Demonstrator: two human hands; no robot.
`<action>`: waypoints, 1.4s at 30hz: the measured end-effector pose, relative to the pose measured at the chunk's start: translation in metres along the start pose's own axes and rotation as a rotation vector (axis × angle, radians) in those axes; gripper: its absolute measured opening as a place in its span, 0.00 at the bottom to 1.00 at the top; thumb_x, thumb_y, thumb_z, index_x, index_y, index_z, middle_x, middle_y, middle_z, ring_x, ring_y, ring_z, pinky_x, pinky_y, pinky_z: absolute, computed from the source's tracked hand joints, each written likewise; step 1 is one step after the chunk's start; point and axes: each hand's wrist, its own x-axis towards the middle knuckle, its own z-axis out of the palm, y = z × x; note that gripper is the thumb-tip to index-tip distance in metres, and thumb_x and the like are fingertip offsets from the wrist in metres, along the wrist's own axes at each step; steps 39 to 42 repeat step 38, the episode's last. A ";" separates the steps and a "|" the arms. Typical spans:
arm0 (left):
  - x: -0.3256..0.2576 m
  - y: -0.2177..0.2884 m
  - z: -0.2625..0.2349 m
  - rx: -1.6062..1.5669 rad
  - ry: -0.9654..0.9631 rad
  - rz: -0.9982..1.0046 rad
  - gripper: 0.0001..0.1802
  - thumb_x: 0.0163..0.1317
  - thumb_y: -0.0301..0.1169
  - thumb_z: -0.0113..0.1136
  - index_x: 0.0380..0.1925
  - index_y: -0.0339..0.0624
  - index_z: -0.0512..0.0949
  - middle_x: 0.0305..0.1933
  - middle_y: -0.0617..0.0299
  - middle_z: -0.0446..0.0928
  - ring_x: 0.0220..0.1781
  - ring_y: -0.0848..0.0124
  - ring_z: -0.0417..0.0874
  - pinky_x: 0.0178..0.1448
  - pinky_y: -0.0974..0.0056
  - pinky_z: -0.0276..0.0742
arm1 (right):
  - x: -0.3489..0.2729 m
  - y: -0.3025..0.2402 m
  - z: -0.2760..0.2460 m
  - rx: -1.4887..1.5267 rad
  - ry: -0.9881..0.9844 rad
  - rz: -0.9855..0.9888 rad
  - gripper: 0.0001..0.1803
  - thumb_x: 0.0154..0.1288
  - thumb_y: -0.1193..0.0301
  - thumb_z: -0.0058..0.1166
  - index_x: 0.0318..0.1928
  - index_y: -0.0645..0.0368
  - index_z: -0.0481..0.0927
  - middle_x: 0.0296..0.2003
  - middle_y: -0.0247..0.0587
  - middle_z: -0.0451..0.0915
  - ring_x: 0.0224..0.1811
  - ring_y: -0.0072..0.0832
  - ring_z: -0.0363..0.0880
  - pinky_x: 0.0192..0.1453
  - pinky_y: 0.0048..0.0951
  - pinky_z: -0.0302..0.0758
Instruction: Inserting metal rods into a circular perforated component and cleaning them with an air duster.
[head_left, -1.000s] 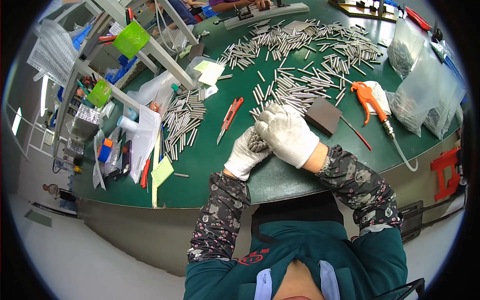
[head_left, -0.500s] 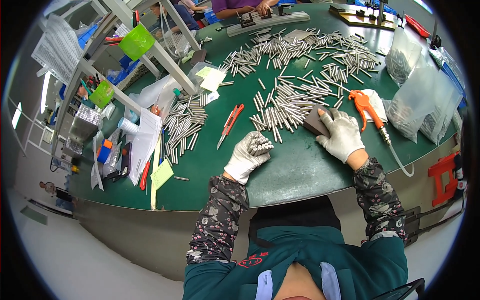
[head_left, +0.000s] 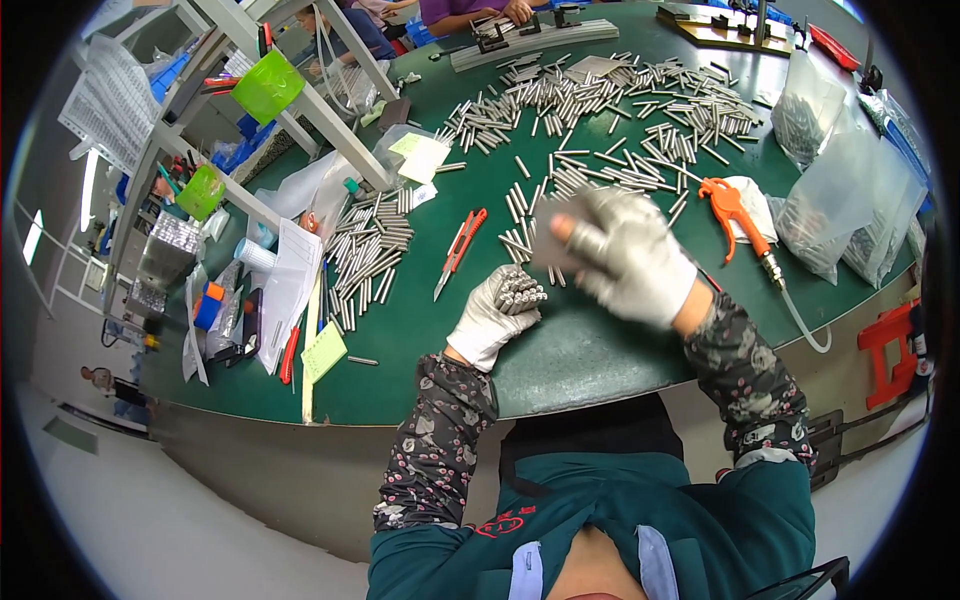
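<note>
My gloved left hand (head_left: 480, 325) is closed around a bundle of short metal rods (head_left: 522, 292), their ends facing up. In my gloved right hand (head_left: 645, 262), blurred by motion, is a flat dark brown block (head_left: 550, 238), gripped above the table just up and right of the bundle. Block and bundle look apart. Beneath and behind the right hand spreads a pile of loose metal rods (head_left: 515, 205), partly hidden by it. A red utility knife (head_left: 460, 255) with its blade out lies left of the bundle.
More rods (head_left: 570, 100) are strewn farther back, and another heap (head_left: 368, 245) lies left. At right are an orange air gun (head_left: 735, 212) with a hose and plastic bags (head_left: 830, 205) of parts. A shelf frame (head_left: 335, 150) stands left. Someone's hands (head_left: 518, 12) work across the table.
My right hand has lifted the brown block off the table and brought it leftward, nearer the bundle. The left hand with the rods has stayed in place.
</note>
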 end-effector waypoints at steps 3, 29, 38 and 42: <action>0.001 0.010 0.004 -0.035 -0.031 0.010 0.33 0.42 0.11 0.58 0.51 0.41 0.63 0.47 0.63 0.71 0.48 0.74 0.73 0.51 0.69 0.71 | 0.000 -0.020 0.002 0.108 -0.120 -0.254 0.26 0.44 0.65 0.58 0.49 0.49 0.73 0.49 0.54 0.67 0.51 0.47 0.65 0.52 0.40 0.64; -0.001 0.002 0.001 0.168 0.019 0.089 0.28 0.41 0.12 0.60 0.45 0.38 0.65 0.37 0.66 0.73 0.42 0.77 0.75 0.49 0.72 0.72 | -0.010 0.001 0.013 0.010 -0.100 0.075 0.26 0.43 0.64 0.58 0.48 0.48 0.73 0.50 0.50 0.66 0.52 0.42 0.65 0.55 0.37 0.61; 0.009 -0.009 -0.002 0.037 -0.024 0.043 0.29 0.39 0.11 0.60 0.45 0.38 0.65 0.37 0.66 0.72 0.40 0.77 0.75 0.47 0.72 0.73 | -0.035 0.012 0.000 -0.224 -0.337 0.389 0.34 0.42 0.56 0.59 0.53 0.52 0.70 0.58 0.48 0.59 0.62 0.45 0.55 0.61 0.39 0.55; 0.009 -0.009 -0.002 0.037 -0.024 0.043 0.29 0.39 0.11 0.60 0.45 0.38 0.65 0.37 0.66 0.72 0.40 0.77 0.75 0.47 0.72 0.73 | -0.035 0.012 0.000 -0.224 -0.337 0.389 0.34 0.42 0.56 0.59 0.53 0.52 0.70 0.58 0.48 0.59 0.62 0.45 0.55 0.61 0.39 0.55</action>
